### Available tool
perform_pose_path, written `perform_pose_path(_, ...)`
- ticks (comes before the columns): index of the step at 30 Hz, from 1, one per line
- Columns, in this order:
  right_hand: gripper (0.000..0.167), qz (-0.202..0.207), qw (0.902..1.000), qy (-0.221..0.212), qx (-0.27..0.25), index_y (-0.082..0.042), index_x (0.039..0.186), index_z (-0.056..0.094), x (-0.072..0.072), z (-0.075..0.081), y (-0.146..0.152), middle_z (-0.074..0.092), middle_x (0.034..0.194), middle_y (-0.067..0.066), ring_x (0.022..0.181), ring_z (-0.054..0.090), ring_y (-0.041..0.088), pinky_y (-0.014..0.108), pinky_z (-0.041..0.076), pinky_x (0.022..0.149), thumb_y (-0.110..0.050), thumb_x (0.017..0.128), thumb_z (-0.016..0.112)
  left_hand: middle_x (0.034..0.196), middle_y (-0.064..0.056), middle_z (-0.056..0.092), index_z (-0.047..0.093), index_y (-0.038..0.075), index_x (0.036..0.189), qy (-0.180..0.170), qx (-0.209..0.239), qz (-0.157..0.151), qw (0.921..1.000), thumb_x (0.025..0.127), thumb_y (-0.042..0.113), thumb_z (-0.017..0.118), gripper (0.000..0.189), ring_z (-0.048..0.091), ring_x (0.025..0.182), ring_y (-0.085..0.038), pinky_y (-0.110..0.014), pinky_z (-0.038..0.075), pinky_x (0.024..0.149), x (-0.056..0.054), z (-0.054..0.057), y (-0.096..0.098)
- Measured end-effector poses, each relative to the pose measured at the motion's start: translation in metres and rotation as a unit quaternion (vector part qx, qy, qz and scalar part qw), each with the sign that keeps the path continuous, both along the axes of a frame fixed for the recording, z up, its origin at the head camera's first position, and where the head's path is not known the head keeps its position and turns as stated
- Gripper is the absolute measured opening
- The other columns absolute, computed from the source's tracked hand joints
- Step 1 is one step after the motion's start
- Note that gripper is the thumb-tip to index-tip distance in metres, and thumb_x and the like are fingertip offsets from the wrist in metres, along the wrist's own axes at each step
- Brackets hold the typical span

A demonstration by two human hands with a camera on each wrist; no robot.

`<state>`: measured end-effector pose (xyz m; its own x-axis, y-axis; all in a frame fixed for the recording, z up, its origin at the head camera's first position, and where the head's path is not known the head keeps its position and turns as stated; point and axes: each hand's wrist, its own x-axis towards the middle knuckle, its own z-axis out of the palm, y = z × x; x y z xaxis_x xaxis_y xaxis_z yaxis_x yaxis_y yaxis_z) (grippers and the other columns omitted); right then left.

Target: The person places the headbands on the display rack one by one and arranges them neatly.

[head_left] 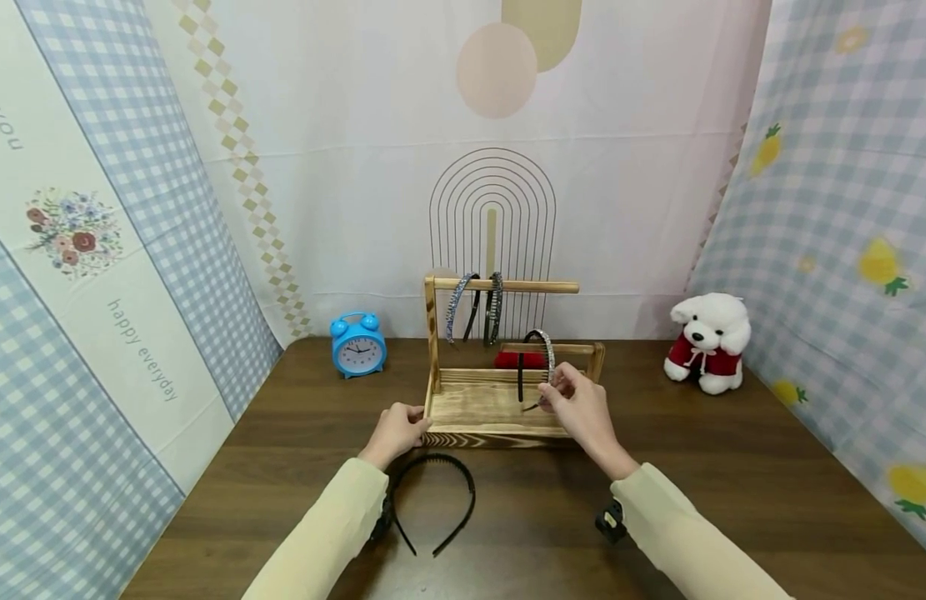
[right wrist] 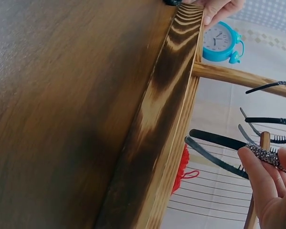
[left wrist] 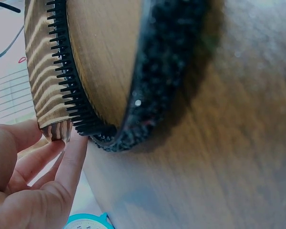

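Note:
My right hand (head_left: pixel 583 412) pinches a sparkly silver-and-black headband (head_left: pixel 549 354) between thumb and fingers, over the tray part of a wooden stand (head_left: pixel 470 408). In the right wrist view, the glittering band (right wrist: pixel 264 155) has its two dark ends pointing away from the fingertips. My left hand (head_left: pixel 395 432) grips the stand's front left corner, thumb on one side and fingers on the other. Two headbands hang on the top rod: a blue sparkly one (head_left: pixel 453 310) and a dark glittery one (head_left: pixel 496 308). Before the stand lies a black toothed headband (head_left: pixel 472 483), close to my left wrist.
A blue alarm clock (head_left: pixel 358 346) stands on the brown table (head_left: pixel 297 475) to the left of the stand. To the right sits a white plush dog (head_left: pixel 707 342) in red clothing. Something red (head_left: pixel 518 360) shows at the stand's back. Patterned cloth hangs behind and at both sides.

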<state>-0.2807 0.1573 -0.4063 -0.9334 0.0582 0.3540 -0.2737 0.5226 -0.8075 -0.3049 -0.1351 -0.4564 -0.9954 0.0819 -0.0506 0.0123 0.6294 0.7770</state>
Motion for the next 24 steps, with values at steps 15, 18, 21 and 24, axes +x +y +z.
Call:
perform_pose_path(15,0.014,-0.030,0.9994,0.007,-0.014,-0.004,0.085,0.058,-0.003,-0.008,0.015,0.063,0.076,0.012,0.072,0.073,0.023,0.027,0.061,0.062,-0.010,0.092,0.069,0.121,-0.024,0.066,0.060,-0.009,0.129,0.009,0.012,-0.012,0.9998,0.097,0.014,0.061,0.039,0.068,0.064,-0.014,-0.026,0.056,0.058,0.002,0.001,-0.001)
perform_pose_path(18,0.014,-0.038,0.9992,0.010,-0.011,-0.004,0.085,0.058,-0.004,-0.010,0.019,0.063,0.076,0.012,0.072,0.073,0.024,0.026,0.060,0.061,-0.009,0.092,0.069,0.120,-0.024,0.066,0.060,-0.009,0.129,0.009,0.012,-0.013,0.9998,0.097,0.014,0.061,0.039,0.068,0.064,-0.014,-0.026,0.056,0.057,0.002,0.001,-0.002)
perform_pose_path(21,0.014,-0.047,0.9988,0.008,-0.009,-0.003,0.085,0.058,-0.005,-0.011,0.023,0.063,0.076,0.012,0.072,0.073,0.025,0.024,0.060,0.060,-0.010,0.092,0.069,0.123,-0.022,0.066,0.061,-0.007,0.129,0.001,0.017,-0.002,0.9999,0.097,0.014,0.061,0.038,0.069,0.065,-0.015,-0.026,0.056,0.058,0.001,0.000,-0.001)
perform_pose_path(24,0.014,-0.057,0.9984,0.005,-0.004,-0.003,0.086,0.058,-0.006,-0.013,0.026,0.063,0.077,0.012,0.072,0.073,0.025,0.024,0.060,0.060,-0.011,0.092,0.069,0.123,-0.022,0.066,0.061,-0.006,0.129,-0.002,0.013,0.001,0.9999,0.098,0.015,0.061,0.037,0.069,0.065,-0.016,-0.026,0.055,0.057,-0.001,-0.002,0.000)
